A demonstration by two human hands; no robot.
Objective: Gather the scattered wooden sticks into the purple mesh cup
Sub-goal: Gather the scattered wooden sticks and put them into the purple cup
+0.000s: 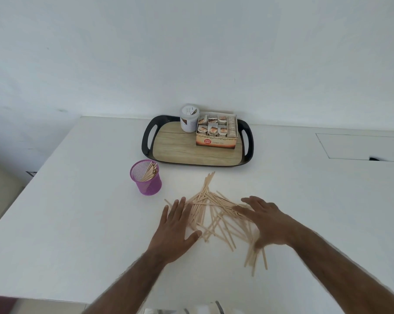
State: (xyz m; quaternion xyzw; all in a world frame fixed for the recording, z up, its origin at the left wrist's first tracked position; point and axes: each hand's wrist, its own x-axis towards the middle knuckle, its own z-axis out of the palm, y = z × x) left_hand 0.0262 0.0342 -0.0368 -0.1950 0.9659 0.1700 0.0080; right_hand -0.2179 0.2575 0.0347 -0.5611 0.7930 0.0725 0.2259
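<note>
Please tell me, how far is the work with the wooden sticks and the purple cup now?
Done: some sticks stand in the purple mesh cup. In hand: the left hand and the right hand lie open on both sides of the scattered sticks on the table, apparently to sweep them together; neither grips any. Left: this whole pile must go into the cup.

purple mesh cup (pixel 146 181), pale wooden sticks (pixel 216 214), tray (pixel 146 141) (wood-grain, seemingly black-rimmed)
</note>
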